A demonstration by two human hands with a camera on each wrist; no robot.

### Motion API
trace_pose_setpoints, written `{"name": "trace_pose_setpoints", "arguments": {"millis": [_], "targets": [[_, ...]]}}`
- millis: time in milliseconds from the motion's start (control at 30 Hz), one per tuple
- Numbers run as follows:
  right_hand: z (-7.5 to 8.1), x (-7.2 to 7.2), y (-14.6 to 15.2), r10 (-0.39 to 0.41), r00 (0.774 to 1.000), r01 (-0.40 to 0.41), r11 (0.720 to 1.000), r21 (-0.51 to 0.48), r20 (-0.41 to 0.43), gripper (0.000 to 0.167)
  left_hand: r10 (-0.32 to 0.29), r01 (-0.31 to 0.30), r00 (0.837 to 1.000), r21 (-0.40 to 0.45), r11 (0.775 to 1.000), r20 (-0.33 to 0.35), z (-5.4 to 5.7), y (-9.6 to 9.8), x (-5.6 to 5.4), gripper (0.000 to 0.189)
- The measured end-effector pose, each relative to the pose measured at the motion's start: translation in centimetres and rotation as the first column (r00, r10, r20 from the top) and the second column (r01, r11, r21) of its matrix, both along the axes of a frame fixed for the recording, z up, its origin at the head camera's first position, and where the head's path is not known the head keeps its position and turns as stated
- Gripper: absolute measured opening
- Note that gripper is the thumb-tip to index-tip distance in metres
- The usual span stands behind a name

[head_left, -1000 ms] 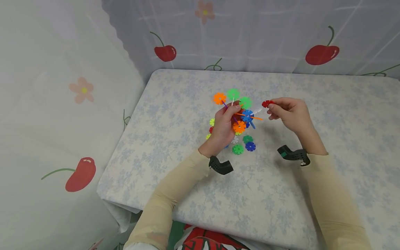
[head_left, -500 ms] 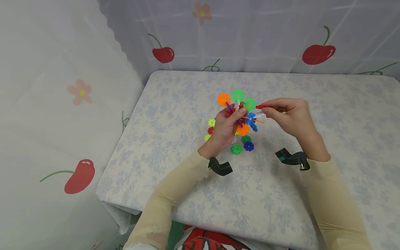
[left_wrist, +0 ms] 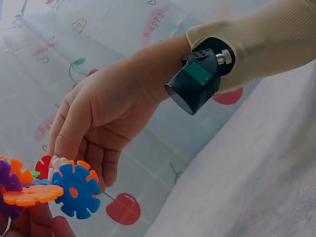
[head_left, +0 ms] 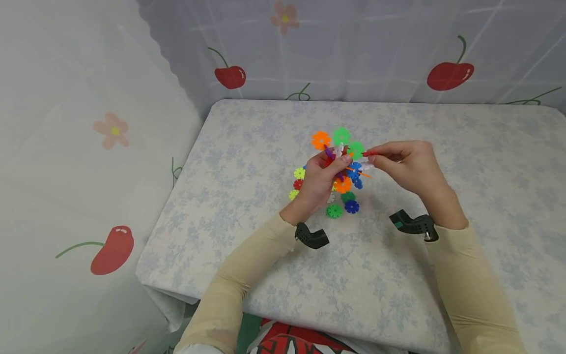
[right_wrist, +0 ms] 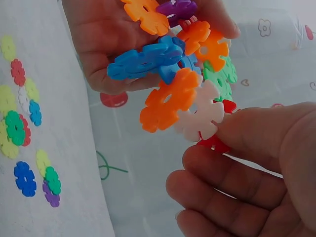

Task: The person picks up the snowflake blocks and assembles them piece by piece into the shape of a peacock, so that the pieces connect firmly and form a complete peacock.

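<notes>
My left hand grips a cluster of slotted, flower-shaped plastic discs above the table, its thumb on the near side. Green, orange, blue and purple discs stick out of the cluster at various angles. Between thumb and fingertips, my right hand pinches a red disc. In the right wrist view this red disc sits right at the edge of a white disc on the cluster's right side. Fingers hide much of the red disc.
Loose discs lie on the cloth-covered table below the left hand, among them a green disc, a dark blue disc and a yellow disc. A cherry-print curtain hangs behind the table.
The right hand has brought the red disc leftward to the cluster and turned it edge-on to the head view. My left hand has shifted slightly right and turned the cluster.
</notes>
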State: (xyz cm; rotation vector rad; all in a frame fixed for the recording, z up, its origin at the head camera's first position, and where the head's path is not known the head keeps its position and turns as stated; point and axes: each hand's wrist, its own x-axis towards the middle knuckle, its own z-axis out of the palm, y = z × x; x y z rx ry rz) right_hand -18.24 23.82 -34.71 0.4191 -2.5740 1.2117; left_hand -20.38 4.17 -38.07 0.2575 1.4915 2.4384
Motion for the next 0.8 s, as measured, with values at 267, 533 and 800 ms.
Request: {"name": "trace_pose_setpoints", "arguments": {"millis": [267,533,800], "targets": [[0.1,0.3,-0.4,0.048,0.992,-0.025,0.981,0.193,-0.115,0.018,0.008,-0.017,0.998,-0.139,0.99,-0.067,-0.2,-0.2,0.0,0.015],[-0.5,0.5,-0.9,0.105,0.973,-0.048,0.964,0.263,-0.207,0.017,-0.021,-0.004,0.995,-0.243,0.97,-0.097,-0.1,-0.6,-0.5,0.023],[-0.6,0.7,-1.4,0.125,0.955,-0.052,0.963,0.265,-0.27,0.015,-0.049,0.04,0.998,-0.24,0.97,-0.032,-0.1,-0.6,-0.7,0.023]]}}
